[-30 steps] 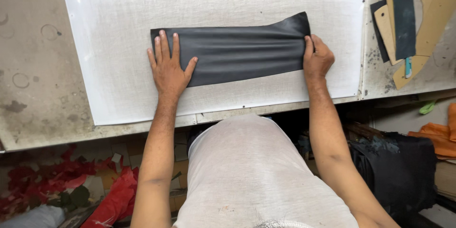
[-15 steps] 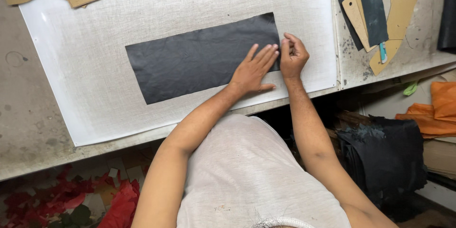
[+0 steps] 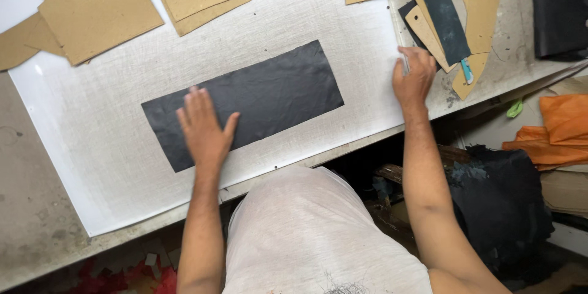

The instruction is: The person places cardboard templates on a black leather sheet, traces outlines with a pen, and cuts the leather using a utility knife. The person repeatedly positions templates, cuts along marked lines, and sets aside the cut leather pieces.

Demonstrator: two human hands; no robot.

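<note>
A long black leather sheet (image 3: 275, 89) lies flat and slightly slanted on a white cutting board (image 3: 92, 165). My left hand (image 3: 205, 128) rests palm down on the sheet's left half, fingers spread, holding nothing. My right hand (image 3: 413, 76) is off the sheet at the board's right edge. Its fingers curl around a slim silvery tool (image 3: 405, 61), which is mostly hidden by the hand.
Brown cardboard patterns (image 3: 98, 12) lie along the board's far edge. More patterns with a black strip (image 3: 438, 6) and a blue-tipped item (image 3: 467, 73) sit right of my right hand. Orange cloth (image 3: 563, 128) and dark material (image 3: 502, 202) lie below the table's right end.
The sheet's right end was lifted and curled a second ago and now lies flat. My left hand slid back to the sheet's left half. My right hand left the sheet for the board's right edge.
</note>
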